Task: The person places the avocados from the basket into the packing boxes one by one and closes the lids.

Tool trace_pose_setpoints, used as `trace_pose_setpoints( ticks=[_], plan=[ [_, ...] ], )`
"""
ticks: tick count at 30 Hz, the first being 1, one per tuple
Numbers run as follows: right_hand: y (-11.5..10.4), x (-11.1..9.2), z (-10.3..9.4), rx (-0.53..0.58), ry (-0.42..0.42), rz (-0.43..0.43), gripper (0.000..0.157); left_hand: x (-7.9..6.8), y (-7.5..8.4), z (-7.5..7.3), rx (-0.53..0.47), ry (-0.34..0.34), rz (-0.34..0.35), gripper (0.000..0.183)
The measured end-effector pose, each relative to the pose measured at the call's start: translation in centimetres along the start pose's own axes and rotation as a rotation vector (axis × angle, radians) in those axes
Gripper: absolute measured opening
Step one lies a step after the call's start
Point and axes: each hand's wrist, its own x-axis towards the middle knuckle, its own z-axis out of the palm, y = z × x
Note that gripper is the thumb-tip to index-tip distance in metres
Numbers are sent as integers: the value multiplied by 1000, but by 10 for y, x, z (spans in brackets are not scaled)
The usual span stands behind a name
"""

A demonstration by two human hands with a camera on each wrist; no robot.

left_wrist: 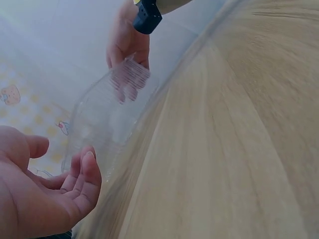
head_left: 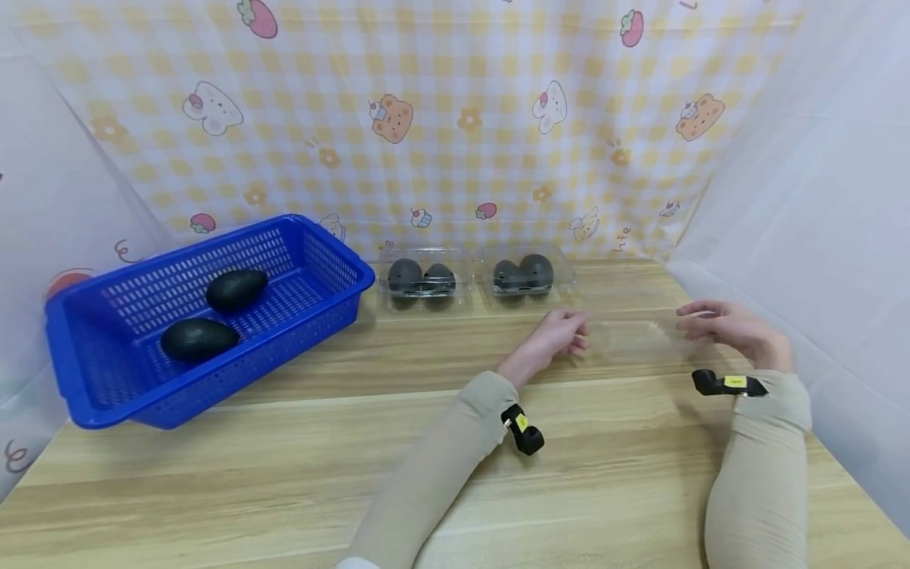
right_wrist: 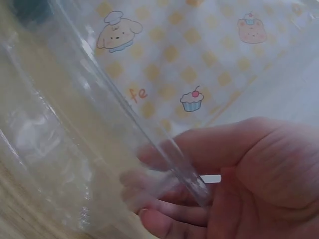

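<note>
An empty clear plastic clamshell box [head_left: 633,336] stands at the right of the wooden table, its lid raised at the back. My right hand [head_left: 735,328] holds it by the right end; in the right wrist view the edge of the clear plastic [right_wrist: 112,94] runs between thumb and fingers. Beside the box's left end is my left hand [head_left: 558,332], its fingers loosely bent with nothing in them, as the left wrist view also shows. Two dark avocados [head_left: 199,340] lie in a blue plastic basket [head_left: 213,387] at the left.
Along the back of the table stand two closed clear boxes, the left box [head_left: 426,257] and the right box [head_left: 522,254], each with two dark avocados inside. A checked curtain [head_left: 455,158] hangs behind them, and a white sheet [head_left: 803,213] borders the right side.
</note>
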Motion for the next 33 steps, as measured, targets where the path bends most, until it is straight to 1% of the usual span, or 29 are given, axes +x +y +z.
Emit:
trace_pose_setpoints(
  ticks=[2,6,8,10,13,15,18,21,25,29,33],
  plan=[
    [0,-3,0,4,-20,-4,53,0,-1,-1,7,-19,7,40],
    [-1,-8,-2,12,-67,-4,48,0,-2,-4,0,-53,17,35],
    [-1,-9,-2,28,-103,-11,40,0,-2,-5,-24,-61,19,33],
    [0,-10,-3,49,-143,-20,30,0,-2,-6,-58,-53,18,27],
    [1,-10,-7,102,-197,-35,18,1,-2,-7,-104,-31,19,13],
    [2,-10,-9,126,-214,-32,18,1,-2,-7,-113,-26,18,8],
    [4,-10,-11,139,-202,-6,23,-1,-1,-8,-107,-42,14,12],
    [5,-9,-11,143,-178,24,23,-3,1,-8,-107,-60,-2,17],
    [7,-6,-10,169,-189,19,21,-6,3,-9,-103,-70,-33,21],
    [8,-6,-11,246,-257,4,20,-9,5,-12,-86,-80,-62,23],
    [10,-7,-10,330,-365,-45,25,-12,7,-14,-42,-83,-81,20]
  ],
)
